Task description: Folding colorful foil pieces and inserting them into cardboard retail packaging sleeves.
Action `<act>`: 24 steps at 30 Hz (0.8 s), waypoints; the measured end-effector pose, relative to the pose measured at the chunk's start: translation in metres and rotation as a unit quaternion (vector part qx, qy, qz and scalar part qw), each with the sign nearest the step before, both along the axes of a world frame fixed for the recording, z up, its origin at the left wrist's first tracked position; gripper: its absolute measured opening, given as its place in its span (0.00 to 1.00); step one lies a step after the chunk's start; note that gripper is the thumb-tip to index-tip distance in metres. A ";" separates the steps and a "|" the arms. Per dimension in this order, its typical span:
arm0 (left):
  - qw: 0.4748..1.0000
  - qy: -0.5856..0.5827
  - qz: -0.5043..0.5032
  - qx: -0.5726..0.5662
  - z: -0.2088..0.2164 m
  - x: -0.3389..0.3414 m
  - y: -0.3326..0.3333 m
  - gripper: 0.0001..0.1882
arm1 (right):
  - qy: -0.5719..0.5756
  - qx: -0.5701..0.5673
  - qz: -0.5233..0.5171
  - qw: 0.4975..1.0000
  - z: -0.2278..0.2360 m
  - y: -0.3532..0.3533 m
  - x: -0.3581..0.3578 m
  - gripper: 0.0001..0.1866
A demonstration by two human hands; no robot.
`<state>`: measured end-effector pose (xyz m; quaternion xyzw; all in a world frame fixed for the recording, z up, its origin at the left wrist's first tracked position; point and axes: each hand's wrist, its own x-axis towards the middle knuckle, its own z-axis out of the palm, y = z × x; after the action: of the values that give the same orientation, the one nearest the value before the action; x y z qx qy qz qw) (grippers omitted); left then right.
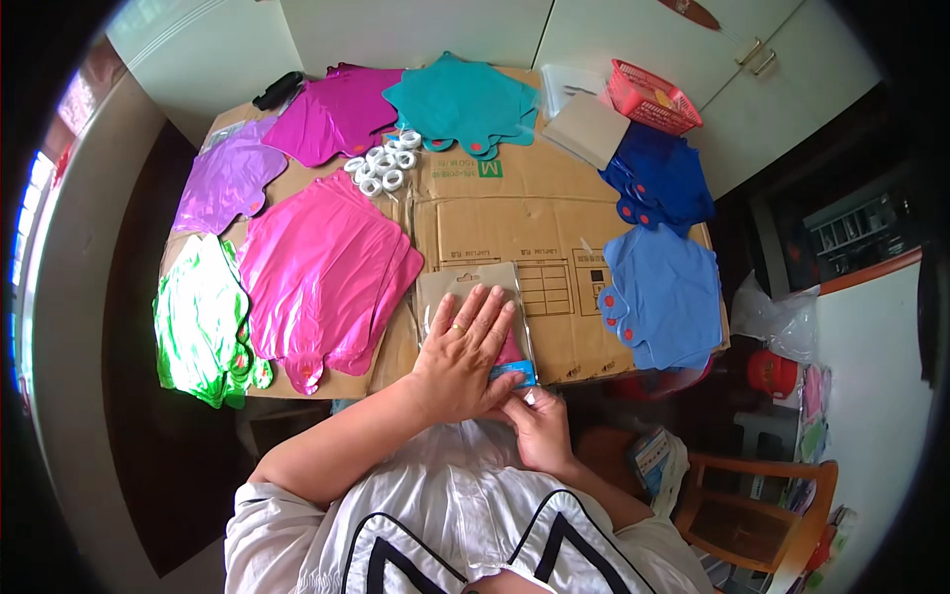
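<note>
Pressing down on a clear carded packet [503,276] at the middle of the near edge of the cardboard-topped desk [505,223] with the left hand [465,351], palm down, in a flat, slightly spread grip. Can make out something pink and a blue label [514,372] at the packet's near end. Got the right hand [539,428] just off that edge, with thumb and fingers bunched by the label; honestly can't tell from here if pinching anything in that grip. Can see flat foil balloons pretty much everywhere: a hot pink stack [317,277] just left of the packet, a shiny green pile [203,317] on the near left corner, a lilac pile [223,178] up the left edge, magenta [336,114] and teal [465,104] piles along the far edge, dark blue [668,178] and paler blue [663,297] down the right edge. Also spotting white rolls [376,155] bunched below the teal, plus a red plastic basket [633,94] at the far right corner, beside a tan card [586,129].
</note>
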<state>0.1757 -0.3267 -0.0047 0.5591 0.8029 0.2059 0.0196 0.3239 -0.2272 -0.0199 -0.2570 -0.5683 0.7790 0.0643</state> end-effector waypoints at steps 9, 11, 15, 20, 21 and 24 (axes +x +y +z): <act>0.995 -0.036 -0.013 0.088 0.001 -0.013 0.001 0.34 | -0.071 0.267 0.316 0.908 0.062 0.117 -0.022 0.07; 0.990 -0.006 -0.028 0.138 0.000 -0.015 0.000 0.28 | 0.042 0.325 0.181 0.927 0.089 0.149 -0.077 0.04; 0.980 -0.009 -0.109 0.167 0.000 -0.012 -0.005 0.20 | 0.061 0.656 0.061 0.750 0.070 0.220 -0.217 0.06; 0.972 -0.059 -0.109 0.199 0.001 -0.019 -0.012 0.13 | -0.096 0.781 0.106 0.608 0.036 0.252 -0.296 0.08; 0.971 -0.067 -0.105 0.203 -0.003 -0.017 -0.013 0.12 | -0.097 0.779 0.109 0.610 0.032 0.252 -0.296 0.08; 0.972 -0.012 -0.113 0.207 -0.008 -0.016 -0.017 0.11 | -0.060 0.770 0.112 0.626 0.030 0.251 -0.299 0.09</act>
<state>0.1592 -0.3435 -0.0128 0.6362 0.6740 0.3701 -0.0638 0.0252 0.0239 0.0105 -0.0948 -0.9878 0.0415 0.1167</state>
